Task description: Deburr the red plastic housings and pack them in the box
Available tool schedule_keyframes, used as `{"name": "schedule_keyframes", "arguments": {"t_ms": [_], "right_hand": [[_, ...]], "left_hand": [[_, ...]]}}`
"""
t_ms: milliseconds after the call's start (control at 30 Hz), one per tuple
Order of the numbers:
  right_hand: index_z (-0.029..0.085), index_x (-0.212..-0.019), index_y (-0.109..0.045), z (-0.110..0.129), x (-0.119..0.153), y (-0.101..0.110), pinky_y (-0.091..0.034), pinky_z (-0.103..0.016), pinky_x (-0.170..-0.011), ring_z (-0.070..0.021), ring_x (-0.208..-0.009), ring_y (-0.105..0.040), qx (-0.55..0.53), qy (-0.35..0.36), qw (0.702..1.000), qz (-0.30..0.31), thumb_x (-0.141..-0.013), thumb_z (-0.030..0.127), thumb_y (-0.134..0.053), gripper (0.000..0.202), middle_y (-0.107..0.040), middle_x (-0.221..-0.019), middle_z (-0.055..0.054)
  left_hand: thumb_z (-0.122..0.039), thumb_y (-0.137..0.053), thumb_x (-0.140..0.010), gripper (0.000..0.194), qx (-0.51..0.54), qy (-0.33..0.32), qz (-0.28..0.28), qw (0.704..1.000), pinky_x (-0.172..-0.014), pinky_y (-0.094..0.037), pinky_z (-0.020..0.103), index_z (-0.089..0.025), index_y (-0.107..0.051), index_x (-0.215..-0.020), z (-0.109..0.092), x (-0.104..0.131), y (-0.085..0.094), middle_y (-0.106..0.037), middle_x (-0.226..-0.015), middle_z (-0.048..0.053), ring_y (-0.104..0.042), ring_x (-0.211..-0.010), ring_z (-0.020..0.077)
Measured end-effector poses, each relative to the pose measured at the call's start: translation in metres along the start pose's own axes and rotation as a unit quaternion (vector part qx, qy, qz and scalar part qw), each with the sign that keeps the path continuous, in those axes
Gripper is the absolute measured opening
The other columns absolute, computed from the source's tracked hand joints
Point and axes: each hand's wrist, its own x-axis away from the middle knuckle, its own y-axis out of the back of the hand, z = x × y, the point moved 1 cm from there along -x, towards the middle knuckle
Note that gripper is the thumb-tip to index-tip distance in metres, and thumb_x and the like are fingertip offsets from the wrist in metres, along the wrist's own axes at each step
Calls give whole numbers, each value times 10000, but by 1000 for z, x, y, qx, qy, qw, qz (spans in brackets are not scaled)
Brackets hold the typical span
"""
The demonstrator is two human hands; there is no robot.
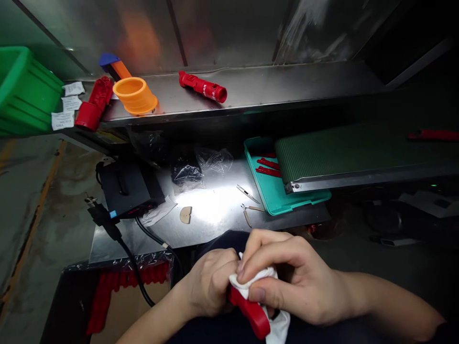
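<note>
Close to my body, my left hand [215, 282] is wrapped round a red plastic part [253, 315], whose rounded end sticks out below the fingers. My right hand [297, 277] pinches a white cloth [260, 276] between thumb and fingers and presses it against the red part. A loose end of the cloth hangs beneath the right hand. The rest of the red part is hidden by both hands. Beyond them on the metal bench lie nippers [248, 213], a slim knife-like tool [247, 193] and a small beige piece [185, 215].
A green conveyor belt [337, 150] ends over a teal tray [265, 191] with red parts. The shelf holds a red tube-shaped part [202, 87] and an orange ring [134, 95]. A black box [124, 186] with a cable and plug [103, 217] stands left, above a bin of red parts [132, 277].
</note>
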Motion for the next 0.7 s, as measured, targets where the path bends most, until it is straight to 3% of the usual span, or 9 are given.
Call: {"name": "schedule_keyframes", "arguments": {"t_ms": [100,200,267,367,533,600,700], "right_hand": [[138,-923,-719,-2,1,-4,-479,-196,-514,-67,-569,-574,-18,-53,998,-15,-924,192,-706,56,-584,-867,-7],[160,-919,-623,-9,3,-7,-417,-178,-404,-55,-474,-529,-91,-136,986,-23,-941,291,-703,155,-551,-828,17],[175,-901,-607,-12,6,-6,-419,-180,-426,-79,-520,-534,-112,-170,978,-37,-943,369,-718,228,-531,-764,30],[176,-899,-668,-13,8,1,-449,-206,-523,-104,-636,-541,-112,-159,980,-44,-951,411,-711,245,-568,-802,2],[175,-971,-765,-3,8,7,-482,-249,-688,-113,-754,-566,-45,-81,996,-6,-894,218,-759,88,-629,-936,-26],[163,-921,-763,-2,6,6,-478,-247,-671,-115,-739,-563,-36,-93,995,-11,-885,218,-761,65,-609,-888,-19],[155,-852,-717,-7,3,4,-443,-222,-575,-105,-650,-527,-87,-165,982,-27,-873,324,-793,185,-583,-783,1]], "left_hand": [[-295,-555,-969,129,-18,0,-2,1000,-443,-336,293,-241,-448,-922,0,3,-2,-501,-657,-22,-458,-511,148],[-211,-561,-920,119,-41,-2,15,999,-449,-328,294,-243,-447,-937,1,5,-3,-490,-663,-25,-442,-518,154],[-140,-542,-888,143,-51,-24,26,998,-453,-324,295,-242,-447,-923,0,4,-2,-482,-653,-31,-433,-518,157],[-122,-550,-862,166,-40,-29,25,998,-447,-310,294,-244,-439,-890,1,0,-2,-471,-648,-35,-419,-512,150],[-181,-583,-870,167,-19,-9,32,999,-438,-311,293,-251,-432,-884,4,1,-4,-474,-654,-31,-432,-506,148],[-198,-596,-869,169,-13,-1,43,999,-446,-319,293,-248,-439,-904,6,5,-6,-489,-663,-28,-448,-510,150],[-183,-627,-851,208,-10,10,49,999,-468,-344,290,-235,-464,-971,7,9,-8,-525,-688,-24,-479,-522,154]]}}
